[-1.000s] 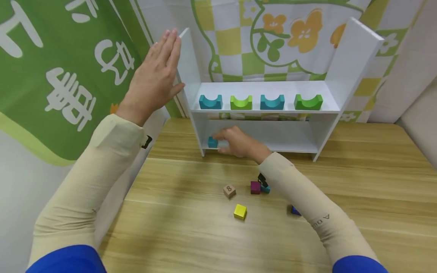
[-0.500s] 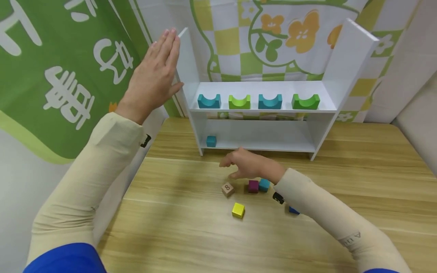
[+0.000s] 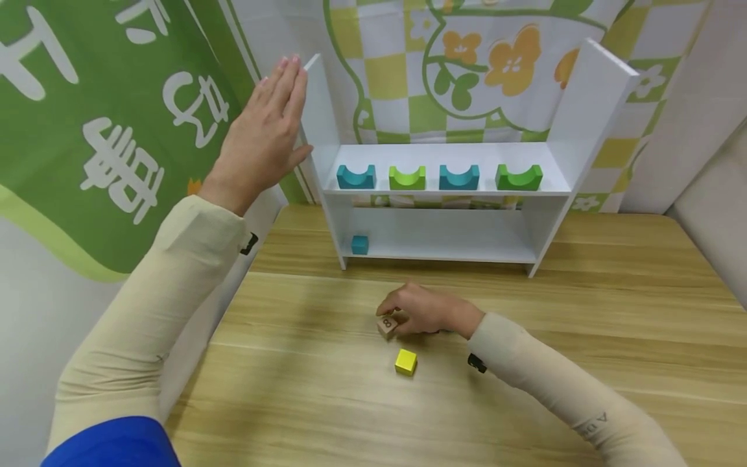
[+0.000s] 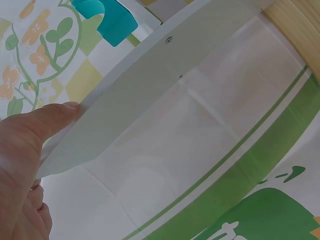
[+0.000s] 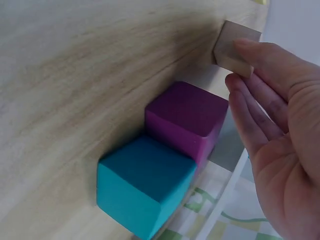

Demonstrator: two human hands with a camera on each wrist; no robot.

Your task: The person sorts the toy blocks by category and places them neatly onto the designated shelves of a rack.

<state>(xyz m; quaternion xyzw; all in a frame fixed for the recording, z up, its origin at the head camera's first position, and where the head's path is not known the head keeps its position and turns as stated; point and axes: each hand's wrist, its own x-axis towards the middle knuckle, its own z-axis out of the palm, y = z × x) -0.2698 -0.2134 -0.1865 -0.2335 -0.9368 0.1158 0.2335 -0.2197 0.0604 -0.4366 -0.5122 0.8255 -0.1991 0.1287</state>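
"Head view?"
"We look forward and down from the wearer's head, taking in table (image 3: 303, 408) and shelf (image 3: 446, 235)."
"Wrist views?"
"From the left wrist we face the shelf's side panel (image 4: 135, 92), close; from the right, the wooden block (image 5: 227, 47), close. Head view shares both."

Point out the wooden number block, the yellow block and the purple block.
Wooden number block (image 3: 386, 324), head view: the face with the 8.
Yellow block (image 3: 406, 361), head view: top face.
Purple block (image 5: 187, 116), right wrist view: upper face.
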